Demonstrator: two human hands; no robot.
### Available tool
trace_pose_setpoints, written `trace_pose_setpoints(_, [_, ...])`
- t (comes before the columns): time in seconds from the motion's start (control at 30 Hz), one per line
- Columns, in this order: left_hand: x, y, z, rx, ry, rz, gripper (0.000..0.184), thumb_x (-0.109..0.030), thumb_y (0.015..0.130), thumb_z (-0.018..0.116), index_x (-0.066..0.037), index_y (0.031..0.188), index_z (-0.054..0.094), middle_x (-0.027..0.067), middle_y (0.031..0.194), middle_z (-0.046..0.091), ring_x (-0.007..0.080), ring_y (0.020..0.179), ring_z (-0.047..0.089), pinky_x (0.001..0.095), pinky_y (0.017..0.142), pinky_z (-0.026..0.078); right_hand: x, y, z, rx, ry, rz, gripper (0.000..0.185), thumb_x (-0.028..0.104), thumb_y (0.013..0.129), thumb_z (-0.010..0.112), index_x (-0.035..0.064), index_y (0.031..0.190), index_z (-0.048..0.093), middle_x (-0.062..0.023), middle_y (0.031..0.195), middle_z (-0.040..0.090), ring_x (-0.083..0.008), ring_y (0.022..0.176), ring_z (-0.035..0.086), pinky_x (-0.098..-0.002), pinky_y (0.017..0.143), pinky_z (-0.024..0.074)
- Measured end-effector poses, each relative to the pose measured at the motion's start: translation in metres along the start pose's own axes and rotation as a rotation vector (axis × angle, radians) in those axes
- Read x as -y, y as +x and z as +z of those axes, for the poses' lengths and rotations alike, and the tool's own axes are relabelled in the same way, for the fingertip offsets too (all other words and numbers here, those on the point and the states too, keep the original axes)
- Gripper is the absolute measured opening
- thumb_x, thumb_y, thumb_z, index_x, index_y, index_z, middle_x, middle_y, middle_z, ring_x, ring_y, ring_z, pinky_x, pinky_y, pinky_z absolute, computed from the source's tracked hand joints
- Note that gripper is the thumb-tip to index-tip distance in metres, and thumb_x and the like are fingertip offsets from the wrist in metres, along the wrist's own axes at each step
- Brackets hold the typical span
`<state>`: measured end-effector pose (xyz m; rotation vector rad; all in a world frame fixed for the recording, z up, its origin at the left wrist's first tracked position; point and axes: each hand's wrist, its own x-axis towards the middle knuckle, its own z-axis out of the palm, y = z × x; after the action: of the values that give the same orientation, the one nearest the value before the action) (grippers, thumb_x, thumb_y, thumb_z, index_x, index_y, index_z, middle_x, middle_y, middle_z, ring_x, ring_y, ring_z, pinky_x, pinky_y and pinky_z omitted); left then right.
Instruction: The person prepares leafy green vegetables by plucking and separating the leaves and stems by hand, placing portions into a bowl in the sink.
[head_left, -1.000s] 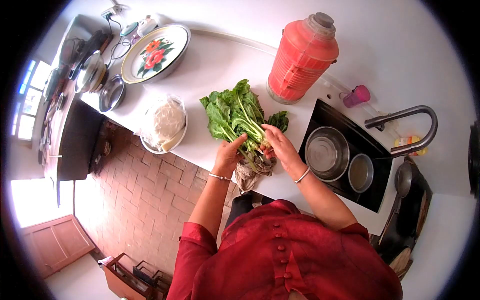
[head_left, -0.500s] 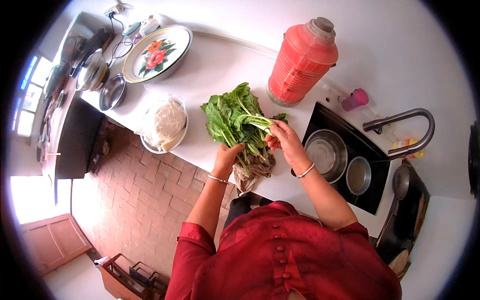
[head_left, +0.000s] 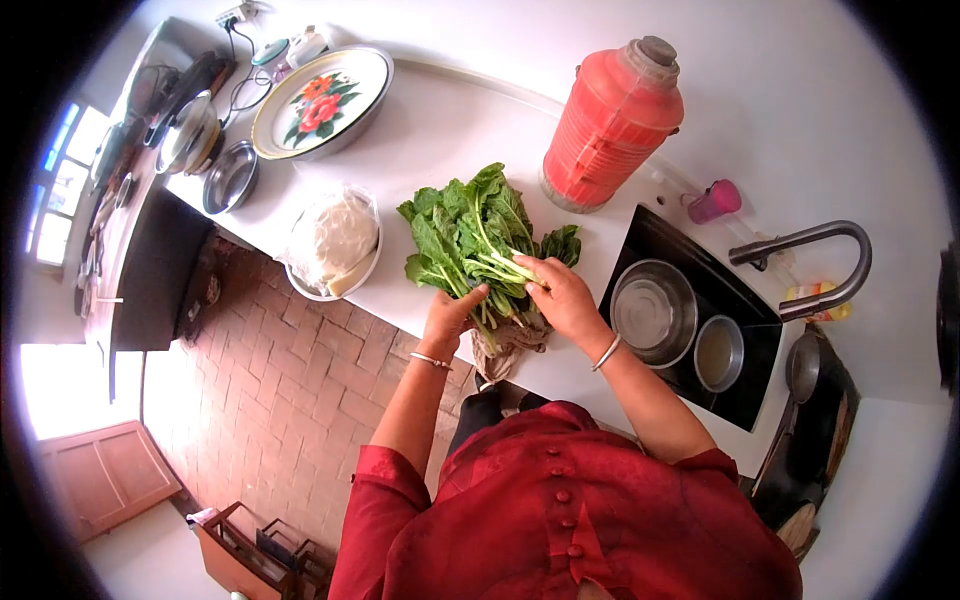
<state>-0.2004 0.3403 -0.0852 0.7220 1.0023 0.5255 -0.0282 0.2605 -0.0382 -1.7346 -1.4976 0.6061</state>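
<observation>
While the right grip (head_left: 562, 298) pinches stems (head_left: 503, 270), green leaves (head_left: 455, 222) fan beyond.

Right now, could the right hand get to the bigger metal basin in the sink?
Probably yes. The right hand is close to the sink, and nothing appears to stand between it and the bigger metal basin. It is holding stems of the leafy greens, though, so it would likely need to let go first.
</observation>
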Motion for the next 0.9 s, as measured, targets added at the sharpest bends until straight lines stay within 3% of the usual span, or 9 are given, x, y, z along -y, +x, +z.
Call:
trace_pose_setpoints(0.2, [0.024,0.028,-0.014,-0.008,0.159,0.275,0.032,-0.002,0.070,0.064,0.003,0.101,0.056,0.0093,0.087,0.064,0.0150,0.069,0.061,0.0258,0.062,0.050,-0.004,-0.001,0.005,0.074,0.086,0.040,0.033,0.011,0.083,0.058,0.0118,0.115,0.056,-0.0055,0.080,0.055,-0.0170,0.067,0.053,-0.0298,0.062,0.0449])
trace_pose_setpoints(0.27, [0.031,0.043,-0.023,-0.068,0.389,0.434,0.036,0.001,0.069,0.057,0.003,0.105,0.052,0.0081,0.088,0.061,0.0162,0.075,0.060,0.0257,0.059,0.050,-0.011,-0.001,0.007,0.137,0.489,0.307,0.029,0.013,0.087,0.053,0.0087,0.116,0.054,-0.0029,0.083,0.058,-0.0105,0.065,0.055,-0.0249,0.057,0.0451])
trace_pose_setpoints(0.3, [0.026,0.039,-0.024,-0.068,0.389,0.436,0.036,0.001,0.069,0.057,0.003,0.105,0.052,0.0081,0.088,0.061,0.0162,0.075,0.060,0.0257,0.059,0.050,-0.009,0.000,0.006,0.136,0.490,0.305,0.029,0.013,0.087,0.053,0.0087,0.116,0.054,-0.0029,0.083,0.058,-0.0105,0.065,0.055,-0.0249,0.057,0.0451])
trace_pose_setpoints(0.37, [0.018,0.031,-0.025,-0.122,0.391,0.303,0.040,0.000,0.071,0.057,0.003,0.109,0.046,0.0087,0.089,0.058,0.0170,0.073,0.059,0.0267,0.057,0.050,-0.006,0.000,0.005,0.070,0.631,0.351,0.032,0.016,0.092,0.048,0.0027,0.121,0.048,-0.0034,0.091,0.058,-0.0083,0.073,0.056,-0.0200,0.058,0.0443])
trace_pose_setpoints(0.4, [0.009,0.021,-0.015,-0.140,0.283,0.339,0.041,0.000,0.073,0.054,0.001,0.112,0.042,0.0091,0.090,0.056,0.0168,0.070,0.058,0.0277,0.054,0.050,-0.009,0.000,0.005,0.081,0.713,0.368,0.037,0.015,0.092,0.048,-0.0002,0.125,0.041,-0.0048,0.091,0.058,-0.0102,0.075,0.058,-0.0208,0.057,0.0444])
trace_pose_setpoints(0.57, [-0.027,0.000,-0.015,-0.126,0.310,0.206,0.030,-0.005,0.077,0.053,-0.001,0.106,0.046,0.0119,0.086,0.060,0.0154,0.065,0.058,0.0238,0.048,0.047,-0.009,-0.001,0.004,0.054,0.891,0.459,0.039,0.014,0.091,0.049,-0.0027,0.125,0.039,-0.0062,0.091,0.058,-0.0112,0.075,0.058,-0.0210,0.058,0.0443])
trace_pose_setpoints(0.63, [-0.029,0.001,-0.019,0.015,-0.180,-0.077,0.030,-0.013,0.079,0.056,0.000,0.105,0.048,0.0112,0.082,0.062,0.0147,0.058,0.056,0.0236,0.044,0.043,-0.005,-0.002,0.008,0.042,0.935,0.465,0.040,0.013,0.090,0.049,-0.0042,0.125,0.039,-0.0067,0.089,0.059,-0.0115,0.074,0.059,-0.0211,0.058,0.0446])
trace_pose_setpoints(0.77, [-0.020,-0.003,0.002,0.183,-0.296,-0.146,0.031,-0.033,0.084,0.061,-0.005,0.096,0.058,0.0088,0.079,0.063,0.0128,0.056,0.054,0.0236,0.043,0.040,-0.006,-0.003,0.021,0.106,0.754,0.335,0.039,0.009,0.089,0.050,-0.0032,0.125,0.040,-0.0071,0.095,0.059,-0.0106,0.074,0.057,-0.0213,0.062,0.0444])
trace_pose_setpoints(0.9, [-0.016,0.001,0.018,0.185,-0.403,-0.077,0.020,-0.020,0.084,0.063,-0.005,0.096,0.058,0.0073,0.083,0.063,0.0167,0.066,0.061,0.0275,0.052,0.050,0.000,-0.006,0.024,0.112,0.610,0.302,0.037,0.009,0.086,0.056,-0.0010,0.120,0.047,-0.0073,0.096,0.061,-0.0124,0.080,0.059,-0.0256,0.071,0.0473])
